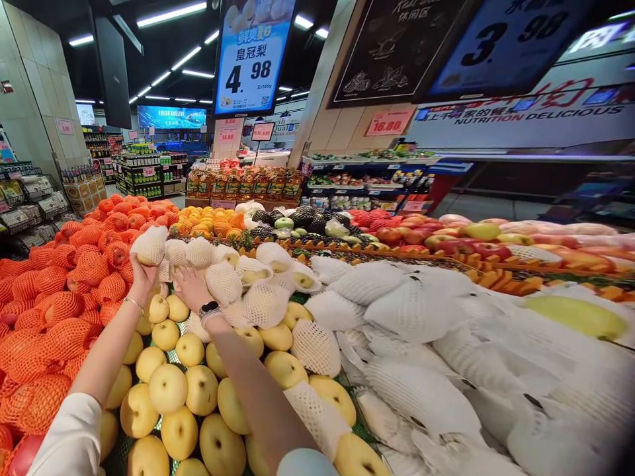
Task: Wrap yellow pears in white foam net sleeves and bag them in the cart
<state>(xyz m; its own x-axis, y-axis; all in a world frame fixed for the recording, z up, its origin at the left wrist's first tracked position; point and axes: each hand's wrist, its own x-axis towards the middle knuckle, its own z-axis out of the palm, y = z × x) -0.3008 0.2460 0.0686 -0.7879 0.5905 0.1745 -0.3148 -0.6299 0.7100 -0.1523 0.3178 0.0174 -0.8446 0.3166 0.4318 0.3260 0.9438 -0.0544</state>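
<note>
I see my left hand [141, 272] closed from below around a netted pear [149, 246], held just above the far left edge of the heap of bare yellow pears [169, 389]. My right hand [191, 287] lies palm down on the netted fruit [223, 283] at the far edge of that same heap, fingers loosely spread, and I cannot tell whether it grips anything. I judge the pear firm, fairly heavy and easily bruised, its foam sleeve soft and grippy, so I would cup it around the belly rather than pinch the net's loose ends.
</note>
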